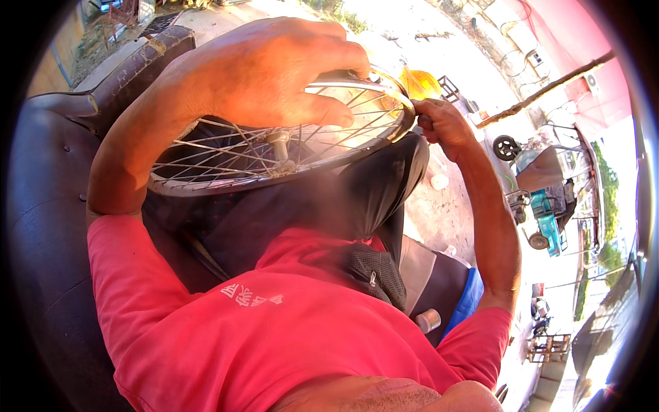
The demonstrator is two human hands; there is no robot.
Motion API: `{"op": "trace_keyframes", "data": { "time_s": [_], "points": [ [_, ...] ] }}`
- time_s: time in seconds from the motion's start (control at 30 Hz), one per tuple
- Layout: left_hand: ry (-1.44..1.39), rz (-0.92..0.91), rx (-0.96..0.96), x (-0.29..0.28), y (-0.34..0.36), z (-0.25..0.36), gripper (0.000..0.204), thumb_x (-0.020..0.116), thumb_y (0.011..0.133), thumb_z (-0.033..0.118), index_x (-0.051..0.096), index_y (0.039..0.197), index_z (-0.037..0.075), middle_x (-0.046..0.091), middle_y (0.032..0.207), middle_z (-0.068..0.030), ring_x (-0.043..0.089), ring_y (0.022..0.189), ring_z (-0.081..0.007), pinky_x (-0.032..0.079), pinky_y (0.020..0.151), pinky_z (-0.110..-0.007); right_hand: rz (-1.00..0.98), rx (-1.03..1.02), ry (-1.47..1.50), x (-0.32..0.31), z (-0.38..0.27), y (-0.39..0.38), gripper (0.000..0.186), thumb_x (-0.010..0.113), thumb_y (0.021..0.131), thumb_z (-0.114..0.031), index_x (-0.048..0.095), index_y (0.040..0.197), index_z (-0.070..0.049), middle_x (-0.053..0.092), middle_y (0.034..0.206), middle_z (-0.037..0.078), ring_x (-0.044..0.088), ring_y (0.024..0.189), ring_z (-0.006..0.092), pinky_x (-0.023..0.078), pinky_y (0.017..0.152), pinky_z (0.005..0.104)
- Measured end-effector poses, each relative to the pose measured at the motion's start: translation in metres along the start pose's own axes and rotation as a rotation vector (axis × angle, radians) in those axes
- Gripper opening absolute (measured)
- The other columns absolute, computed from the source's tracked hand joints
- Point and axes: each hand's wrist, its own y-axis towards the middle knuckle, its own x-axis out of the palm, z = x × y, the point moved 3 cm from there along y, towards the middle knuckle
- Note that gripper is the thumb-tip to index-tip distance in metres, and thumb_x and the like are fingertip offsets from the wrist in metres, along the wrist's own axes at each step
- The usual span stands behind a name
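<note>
I see the spoked wheel tilted over the lap. I judge it light and stiff, its spokes bendable, so I'd hold the rim, which my right grip pinches. My left grip arches above; I can't tell whether it's closed. The knee crowds underneath; a dark seat flanks left.

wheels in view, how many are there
3: the spoked wheel at the left hand and right hand; a black wheel and brownish wheel by the teal vehicle; others may be hidden.
</note>
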Motion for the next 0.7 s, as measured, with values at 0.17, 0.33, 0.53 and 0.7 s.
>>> {"op": "trace_keyframes", "data": {
  "time_s": [0.17,0.33,0.53,0.7],
  "points": [
    [0.001,0.011,-0.002,0.0005,-0.0017,0.0009,0.047,0.08,0.079,0.021,0.064,0.122,0.011,0.062,0.103,-0.0115,0.062,0.097,-0.0354,0.049,0.083,-0.042,-0.057,0.042,0.134,0.002,-0.0021,-0.0019,0.014,0.065,0.096,-0.023,0.06,0.087,-0.013,0.041,0.066,-0.008,0.035,0.054,0.0043,0.025,0.047,0.0222],
    [0.0,-0.005,-0.007,-0.0007,-0.0007,0.0004,0.048,0.08,0.078,0.021,0.064,0.122,0.01,0.062,0.104,-0.0116,0.062,0.097,-0.0357,0.049,0.083,-0.042,0.006,0.124,0.209,0.0037,-0.0017,-0.0043,0.013,0.064,0.096,-0.021,0.06,0.086,-0.013,0.042,0.067,-0.007,0.035,0.055,0.0038,0.026,0.048,0.0223],
    [-0.007,-0.008,-0.01,-0.0007,-0.0016,0.0025,0.047,0.081,0.078,0.021,0.064,0.121,0.01,0.062,0.104,-0.0118,0.062,0.097,-0.0359,0.049,0.083,-0.043,-0.041,0.044,0.109,0.0045,-0.0028,-0.0039,0.016,0.067,0.095,-0.022,0.059,0.084,-0.014,0.042,0.067,-0.008,0.034,0.055,0.0029,0.025,0.048,0.0219],
    [-0.001,-0.01,-0.007,-0.0007,-0.0012,0.0012,0.048,0.081,0.078,0.021,0.064,0.121,0.01,0.063,0.104,-0.0119,0.062,0.097,-0.0361,0.049,0.083,-0.043,-0.028,0.094,0.216,0.0059,-0.0042,-0.0062,0.018,0.066,0.095,-0.022,0.058,0.082,-0.014,0.041,0.067,-0.007,0.034,0.055,0.004,0.026,0.049,0.022]
  ]
}}
